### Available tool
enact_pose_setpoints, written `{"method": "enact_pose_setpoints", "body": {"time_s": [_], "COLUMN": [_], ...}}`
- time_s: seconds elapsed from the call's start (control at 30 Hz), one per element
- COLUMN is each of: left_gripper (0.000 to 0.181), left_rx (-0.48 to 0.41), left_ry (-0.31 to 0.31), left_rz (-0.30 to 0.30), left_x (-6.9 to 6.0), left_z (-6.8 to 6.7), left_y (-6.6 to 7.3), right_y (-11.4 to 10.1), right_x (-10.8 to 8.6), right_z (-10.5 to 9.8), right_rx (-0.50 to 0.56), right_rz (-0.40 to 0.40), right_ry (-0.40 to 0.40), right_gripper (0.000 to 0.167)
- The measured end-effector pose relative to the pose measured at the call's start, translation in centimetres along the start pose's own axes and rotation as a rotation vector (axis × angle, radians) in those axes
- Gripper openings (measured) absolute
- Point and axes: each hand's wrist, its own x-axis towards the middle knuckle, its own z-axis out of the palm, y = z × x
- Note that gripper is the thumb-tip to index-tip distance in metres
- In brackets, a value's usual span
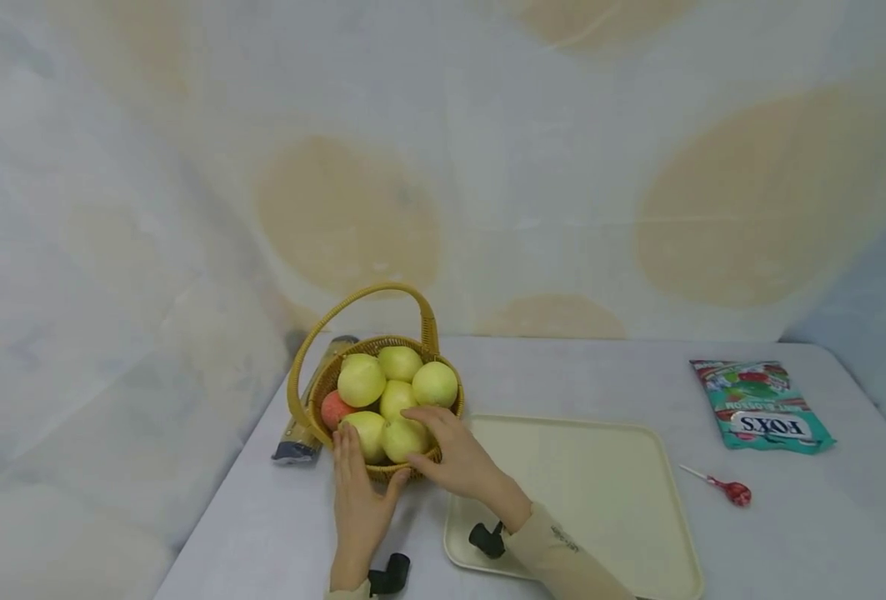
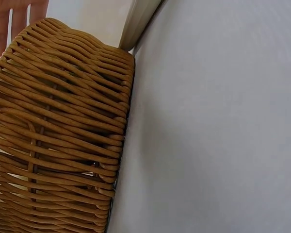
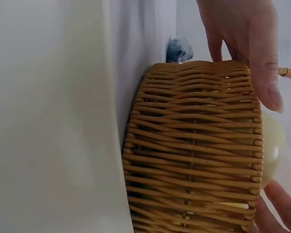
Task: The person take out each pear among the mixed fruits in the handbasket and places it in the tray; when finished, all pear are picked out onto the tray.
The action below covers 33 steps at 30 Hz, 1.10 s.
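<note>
A brown wicker basket [image 1: 382,472] with a tall arched handle holds several yellow-green fruits and one red fruit [image 1: 335,409]. My right hand [image 1: 458,454] holds a yellow-green pear [image 1: 403,439] at the near right of the basket, fingers over its top and thumb on its near side. My left hand [image 1: 360,500] lies against the near left side, fingers straight beside another pear [image 1: 367,435], thumb spread toward the near rim. In the right wrist view, the left thumb [image 3: 266,73] overlaps the rim. The woven wall [image 2: 63,126] fills much of the left wrist view.
A cream tray [image 1: 585,467] lies right of the basket, partly under the right forearm. Farther right are a red lollipop [image 1: 735,492] and a teal FOX'S candy bag [image 1: 765,408]. A long dark-and-gold packet [image 1: 297,442] lies behind the basket's left side. A patterned curtain backs the table.
</note>
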Motion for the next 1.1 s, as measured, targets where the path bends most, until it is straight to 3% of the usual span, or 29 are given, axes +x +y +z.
{"method": "enact_pose_setpoints", "body": {"time_s": [0.23, 0.57, 0.83, 1.1], "left_gripper": [0.099, 0.061, 0.059, 0.059], "left_rx": [0.001, -0.069, -0.057, -0.037], "left_ry": [0.006, 0.003, 0.003, 0.025], "left_rz": [0.000, -0.066, -0.073, -0.034], "left_x": [-0.1, 0.0, 0.0, 0.1], "left_z": [0.1, 0.1, -0.1, 0.2], "left_y": [0.0, -0.1, -0.1, -0.2], "right_y": [-0.2, -0.5, -0.5, 0.0], "right_x": [1.5, 3.1, 3.0, 2.8], "right_z": [0.7, 1.6, 2.1, 2.2], "right_rx": [-0.047, -0.167, -0.246, -0.237], "right_rz": [0.042, 0.065, 0.010, -0.005], "right_ry": [-0.052, -0.118, -0.107, -0.064], "right_gripper": [0.050, 0.049, 0.057, 0.057]}}
